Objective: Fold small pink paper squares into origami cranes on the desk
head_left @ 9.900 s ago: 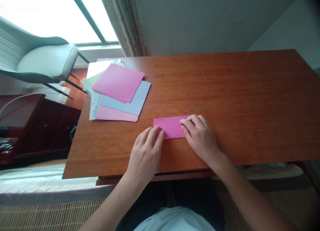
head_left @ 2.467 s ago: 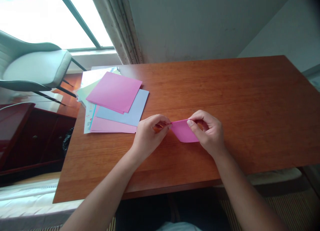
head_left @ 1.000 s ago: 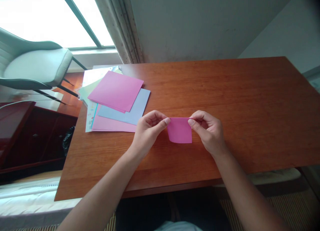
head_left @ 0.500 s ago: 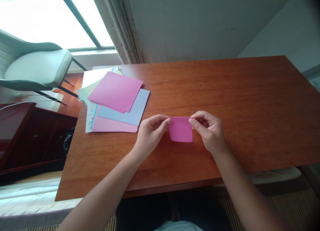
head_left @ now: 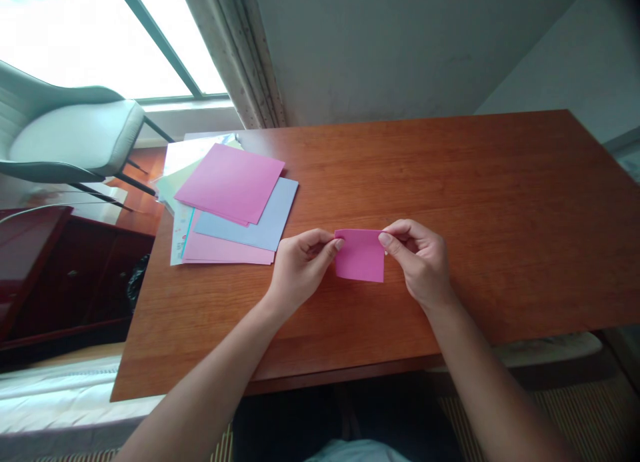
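Brown counter (head_left: 475,202) carries a paper stack (head_left: 235,182); front-right of it, left hand (head_left: 306,262) and right hand (head_left: 423,262) pinch a pink square (head_left: 360,259), fingers (head_left: 395,247) closed on its upper corners. Light, level pinches should prevent creasing.

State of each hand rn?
Left hand: closed, pinching the small bright-pink paper by its upper left corner.
Right hand: closed, pinching the same paper's upper right corner.

I see a pale chair (head_left: 75,139) by the bright window (head_left: 80,45), a curtain (head_left: 233,55) hanging alongside, and a dark red cabinet (head_left: 97,272).
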Tool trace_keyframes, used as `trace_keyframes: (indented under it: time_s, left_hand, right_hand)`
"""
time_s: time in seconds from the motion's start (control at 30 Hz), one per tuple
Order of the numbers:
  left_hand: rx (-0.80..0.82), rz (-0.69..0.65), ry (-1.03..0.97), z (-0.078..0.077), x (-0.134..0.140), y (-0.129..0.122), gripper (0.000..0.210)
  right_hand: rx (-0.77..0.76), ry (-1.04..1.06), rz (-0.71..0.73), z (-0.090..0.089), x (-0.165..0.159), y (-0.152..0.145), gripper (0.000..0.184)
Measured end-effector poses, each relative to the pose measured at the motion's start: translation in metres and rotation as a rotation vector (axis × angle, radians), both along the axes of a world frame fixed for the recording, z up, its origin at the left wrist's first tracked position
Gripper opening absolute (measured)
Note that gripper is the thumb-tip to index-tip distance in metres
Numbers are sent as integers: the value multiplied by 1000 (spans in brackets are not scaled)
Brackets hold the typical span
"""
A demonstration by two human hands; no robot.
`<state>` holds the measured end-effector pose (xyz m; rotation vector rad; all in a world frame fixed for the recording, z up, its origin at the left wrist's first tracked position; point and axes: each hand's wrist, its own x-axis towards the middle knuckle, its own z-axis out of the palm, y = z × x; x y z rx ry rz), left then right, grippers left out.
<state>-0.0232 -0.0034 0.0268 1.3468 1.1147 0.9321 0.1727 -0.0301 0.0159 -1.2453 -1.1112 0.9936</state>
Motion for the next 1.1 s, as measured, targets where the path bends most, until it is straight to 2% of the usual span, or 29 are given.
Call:
trace_keyframes:
  time_s: [0.07,0.2,0.3,0.37,0.47,0.53,0.7,0.8,0.93,1.1]
  left_hand:
    - [2,12,4,0,0,0,26]
    - [-19,-86,30,1,1,-2,27]
    - [31,-70,122,1,1,-2,30]
    - [31,-69,110,1,0,-2,30]
    - [13,-167,103,1,-2,0,31]
    - [34,-215,155,2,-3,1,33]
    - [111,-193,187,0,-3,1,30]
    - [148,-252,250,0,-2,0,28]
    - [214,-282,378,4,-4,2,33]
    - [219,-361,388,9,-6,4,38]
  right_hand:
    - [7,-2,-6,-1,1,0,10]
    - [9,-3,-50,-1,1,1,12]
    - [4,-23,-51,-2,2,1,14]
    - [6,-39,-54,-2,3,1,15]
    - [19,-26,-92,-4,4,2,15]
    - [30,3,-108,-6,6,3,14]
    - [40,49,-112,-8,7,3,13]
    - [34,32,-138,-8,7,3,14]
    - [23,11,-131,-8,8,4,16]
    - [19,52,-122,-9,8,4,14]
